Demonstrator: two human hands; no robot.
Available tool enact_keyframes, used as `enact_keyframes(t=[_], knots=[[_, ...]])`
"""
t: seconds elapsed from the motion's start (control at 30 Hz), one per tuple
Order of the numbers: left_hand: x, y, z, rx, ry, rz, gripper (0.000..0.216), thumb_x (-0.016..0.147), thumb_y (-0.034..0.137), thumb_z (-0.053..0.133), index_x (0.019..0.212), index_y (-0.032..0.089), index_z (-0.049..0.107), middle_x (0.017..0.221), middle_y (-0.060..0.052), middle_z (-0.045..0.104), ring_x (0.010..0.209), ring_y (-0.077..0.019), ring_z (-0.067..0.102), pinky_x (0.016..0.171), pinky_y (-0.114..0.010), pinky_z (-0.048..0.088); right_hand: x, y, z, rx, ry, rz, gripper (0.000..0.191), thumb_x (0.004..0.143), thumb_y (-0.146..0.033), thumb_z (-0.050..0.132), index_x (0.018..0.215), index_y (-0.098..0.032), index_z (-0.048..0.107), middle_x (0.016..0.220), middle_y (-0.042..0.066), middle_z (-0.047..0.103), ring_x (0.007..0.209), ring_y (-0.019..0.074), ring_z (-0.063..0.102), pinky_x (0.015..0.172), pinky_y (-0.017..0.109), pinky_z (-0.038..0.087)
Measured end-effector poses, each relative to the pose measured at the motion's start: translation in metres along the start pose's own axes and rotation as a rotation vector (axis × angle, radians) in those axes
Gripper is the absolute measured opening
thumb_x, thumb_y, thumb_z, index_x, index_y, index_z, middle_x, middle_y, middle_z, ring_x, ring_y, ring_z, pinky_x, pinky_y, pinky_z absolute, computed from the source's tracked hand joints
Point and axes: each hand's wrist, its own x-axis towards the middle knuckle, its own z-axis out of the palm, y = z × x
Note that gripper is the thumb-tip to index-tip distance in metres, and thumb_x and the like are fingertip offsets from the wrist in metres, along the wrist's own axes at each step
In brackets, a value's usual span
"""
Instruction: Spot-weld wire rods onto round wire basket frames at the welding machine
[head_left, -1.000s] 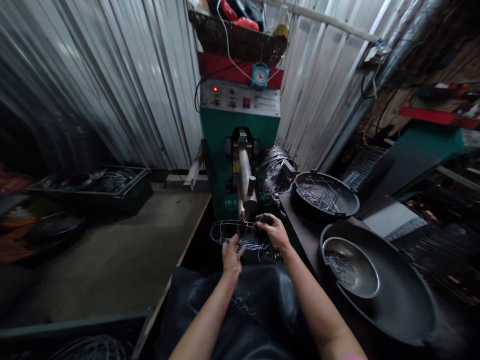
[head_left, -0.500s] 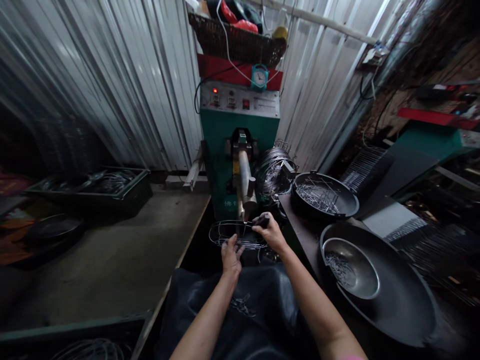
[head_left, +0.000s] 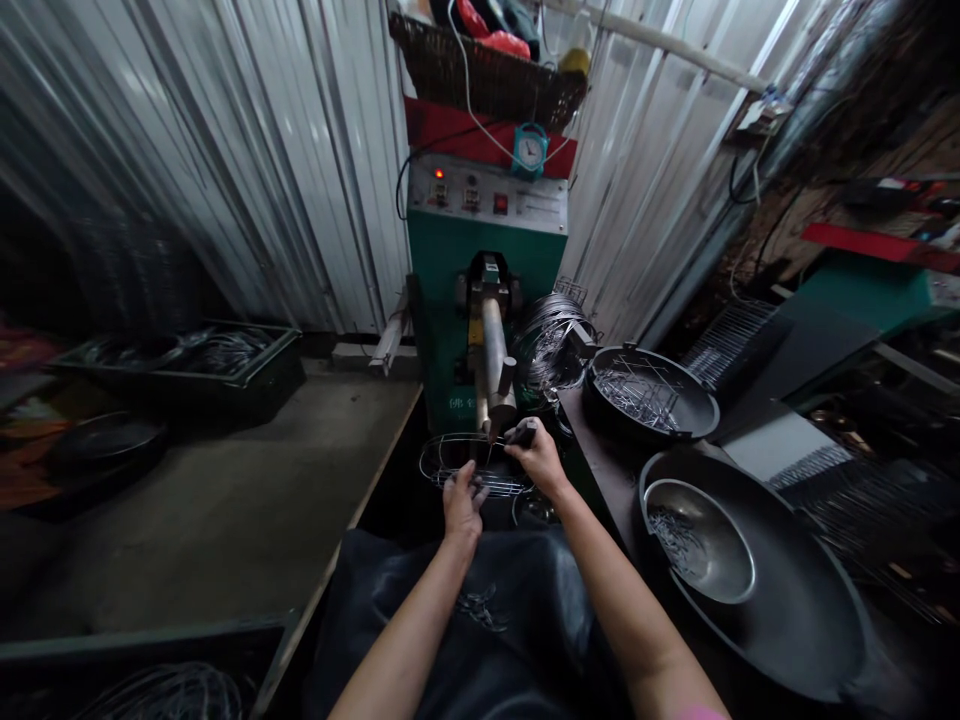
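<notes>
Right hand (head_left: 541, 458) has edged left toward the tip (head_left: 491, 435), can't tell its finger grip; left hand (head_left: 463, 510) is pinching the frame (head_left: 501, 487). Looks like alignment, so next calls for holding steady.

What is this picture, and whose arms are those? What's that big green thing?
A camera on a person's head looks forward and down, so those are that person's own arms. The big green thing is a machine with a red light. The left hand holds a wire frame near its metal tip; the right hand is at the far edge, its grip too dark to see. Metal bits lie on the dark lap cover. To the right, a bowl sits in a big pan.
</notes>
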Motion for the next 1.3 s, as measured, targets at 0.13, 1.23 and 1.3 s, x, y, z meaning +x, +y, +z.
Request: enact_keyframes(t=[0.13, 1.23, 1.3], knots=[[0.002, -0.004, -0.001, -0.021, -0.015, -0.047, 0.036, 0.056, 0.037, 0.071, 0.079, 0.019, 0.051, 0.068, 0.005, 0.048, 0.060, -0.0095, 0.053, 0.070, -0.034, 0.049, 0.001, -0.001, 0.000, 0.068, 0.001, 0.022, 0.028, 0.058, -0.017, 0.066, 0.077, -0.022, 0.045, 0.074, -0.003, 0.063, 0.070, 0.0150, 0.058, 0.072, 0.030, 0.046], [-0.024, 0.039, -0.047, -0.085, 0.012, -0.333, 0.026, 0.077, 0.043, 0.050, 0.073, 0.019, 0.040, 0.082, -0.008, 0.052, 0.080, -0.0208, 0.060, 0.072, -0.045, 0.053, -0.057, 0.009, -0.051, -0.003, -0.028, -0.003, 0.017, 0.072, -0.023, 0.061, 0.089, -0.021, 0.065, 0.088, 0.002, 0.063, 0.087, 0.0180, 0.059, 0.084, 0.034, 0.045], [-0.032, 0.042, -0.051, -0.081, 0.021, -0.354, 0.028, 0.076, 0.044, 0.051, 0.072, 0.018, 0.041, 0.081, -0.008, 0.052, 0.078, -0.0212, 0.061, 0.070, -0.045, 0.053, -0.067, 0.010, -0.052, -0.113, -0.127, -0.059, 0.019, 0.073, -0.027, 0.064, 0.090, -0.020, 0.067, 0.092, 0.005, 0.064, 0.090, 0.0193, 0.059, 0.084, 0.034, 0.045]])
